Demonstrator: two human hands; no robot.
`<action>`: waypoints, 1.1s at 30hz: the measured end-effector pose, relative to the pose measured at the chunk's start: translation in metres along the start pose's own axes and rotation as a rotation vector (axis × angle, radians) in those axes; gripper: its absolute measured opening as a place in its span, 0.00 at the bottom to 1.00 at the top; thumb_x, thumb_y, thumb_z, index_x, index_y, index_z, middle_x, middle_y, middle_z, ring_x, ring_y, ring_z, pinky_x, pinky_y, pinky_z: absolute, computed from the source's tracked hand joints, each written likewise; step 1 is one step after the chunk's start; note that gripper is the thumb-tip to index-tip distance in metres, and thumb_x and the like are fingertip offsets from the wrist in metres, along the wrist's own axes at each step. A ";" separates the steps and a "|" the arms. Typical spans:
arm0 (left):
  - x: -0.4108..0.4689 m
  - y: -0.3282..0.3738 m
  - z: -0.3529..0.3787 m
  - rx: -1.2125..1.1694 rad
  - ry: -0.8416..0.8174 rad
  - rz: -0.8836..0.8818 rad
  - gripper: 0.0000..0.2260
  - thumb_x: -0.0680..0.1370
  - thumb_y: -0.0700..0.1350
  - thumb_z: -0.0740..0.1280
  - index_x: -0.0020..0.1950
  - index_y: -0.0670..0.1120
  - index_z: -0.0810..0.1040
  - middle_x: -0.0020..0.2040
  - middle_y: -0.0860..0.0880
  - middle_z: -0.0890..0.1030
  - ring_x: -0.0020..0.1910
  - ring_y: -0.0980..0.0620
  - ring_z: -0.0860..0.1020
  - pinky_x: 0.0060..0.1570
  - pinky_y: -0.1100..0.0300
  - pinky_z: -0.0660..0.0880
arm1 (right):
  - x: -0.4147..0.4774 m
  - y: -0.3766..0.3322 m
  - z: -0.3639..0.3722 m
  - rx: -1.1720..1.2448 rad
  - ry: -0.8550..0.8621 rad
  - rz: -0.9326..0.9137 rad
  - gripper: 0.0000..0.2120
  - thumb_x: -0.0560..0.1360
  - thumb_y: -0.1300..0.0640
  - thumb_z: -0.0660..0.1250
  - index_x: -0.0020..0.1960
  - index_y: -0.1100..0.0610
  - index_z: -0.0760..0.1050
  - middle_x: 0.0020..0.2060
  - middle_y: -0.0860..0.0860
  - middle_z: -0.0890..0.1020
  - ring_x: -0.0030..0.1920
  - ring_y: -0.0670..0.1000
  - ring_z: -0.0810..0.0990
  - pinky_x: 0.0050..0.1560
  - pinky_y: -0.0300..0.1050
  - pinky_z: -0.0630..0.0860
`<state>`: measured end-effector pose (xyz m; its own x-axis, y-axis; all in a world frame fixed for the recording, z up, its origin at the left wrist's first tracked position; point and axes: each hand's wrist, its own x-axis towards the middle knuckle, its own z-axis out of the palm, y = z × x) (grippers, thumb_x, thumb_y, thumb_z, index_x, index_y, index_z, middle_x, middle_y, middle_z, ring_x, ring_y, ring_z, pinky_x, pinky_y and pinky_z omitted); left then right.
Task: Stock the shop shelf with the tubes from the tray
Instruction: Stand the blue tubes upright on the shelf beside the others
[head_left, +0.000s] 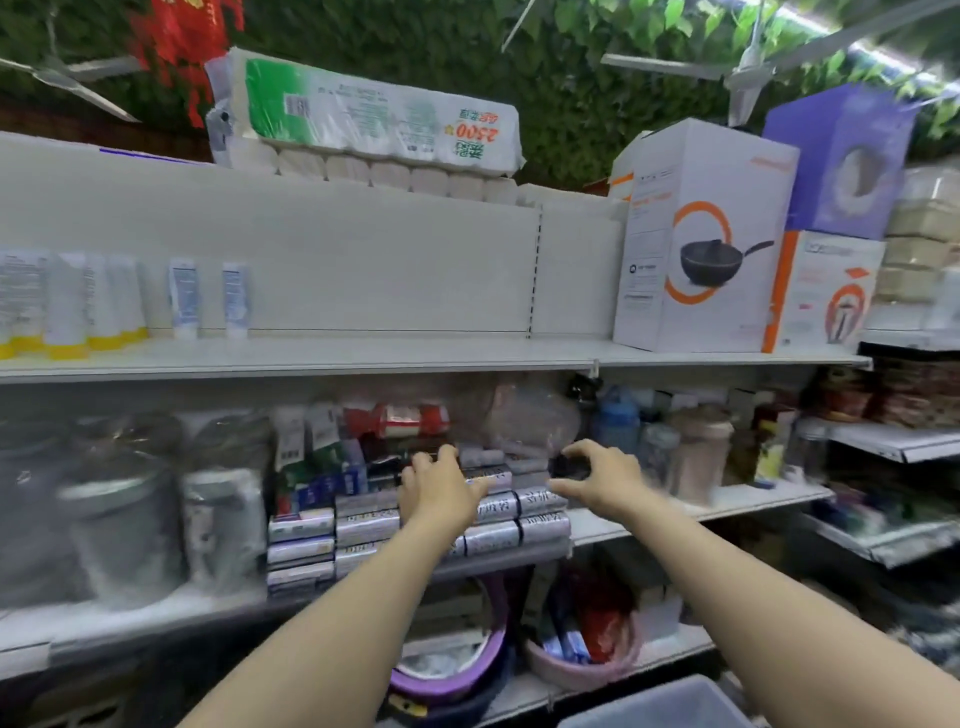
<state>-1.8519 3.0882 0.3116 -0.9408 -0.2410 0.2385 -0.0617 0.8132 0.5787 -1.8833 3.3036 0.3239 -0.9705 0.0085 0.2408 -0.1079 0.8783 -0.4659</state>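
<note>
White tubes with yellow caps (67, 306) stand at the left end of the upper shelf (363, 354). Beside them stand two white tubes with blue labels (184, 299). One shelf lower, both my arms reach out to a stack of long silver-and-dark boxes (363, 519). My left hand (441, 488) lies on top of the stack with its fingers curled over the far edge. My right hand (602, 478) hovers at the stack's right end, thumb and fingers apart around a small dark item that is too blurred to identify. A grey tray corner (670, 706) shows at the bottom right; its contents are hidden.
A cookware box with a pan picture (701, 239) stands on the upper shelf at the right, and a toilet-paper pack (374, 124) lies above. Wrapped pots (119, 509) fill the middle shelf's left side and bottles (696, 447) its right. Purple and pink basins (582, 670) sit below.
</note>
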 end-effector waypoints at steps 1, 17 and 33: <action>-0.010 0.007 0.017 0.013 -0.026 0.007 0.26 0.74 0.63 0.66 0.67 0.51 0.69 0.68 0.44 0.69 0.67 0.41 0.67 0.63 0.48 0.69 | -0.008 0.019 -0.002 -0.025 -0.005 0.021 0.29 0.67 0.35 0.72 0.65 0.44 0.73 0.60 0.51 0.79 0.65 0.57 0.73 0.61 0.48 0.71; -0.028 0.095 0.227 0.030 -0.357 0.074 0.28 0.74 0.64 0.66 0.68 0.51 0.68 0.67 0.43 0.69 0.67 0.40 0.68 0.63 0.47 0.68 | -0.014 0.241 0.026 -0.055 -0.140 0.334 0.33 0.66 0.35 0.73 0.68 0.44 0.70 0.60 0.54 0.77 0.64 0.58 0.73 0.62 0.52 0.73; 0.038 0.075 0.444 0.091 -0.690 -0.090 0.27 0.73 0.63 0.68 0.65 0.48 0.72 0.65 0.40 0.72 0.65 0.39 0.70 0.63 0.48 0.69 | 0.049 0.407 0.135 -0.052 -0.447 0.623 0.30 0.70 0.40 0.73 0.68 0.50 0.72 0.65 0.53 0.77 0.64 0.55 0.75 0.62 0.46 0.72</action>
<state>-2.0400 3.3749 0.0173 -0.9256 0.0570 -0.3743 -0.1488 0.8543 0.4981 -2.0037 3.5970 0.0306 -0.8448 0.3247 -0.4254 0.4870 0.7960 -0.3596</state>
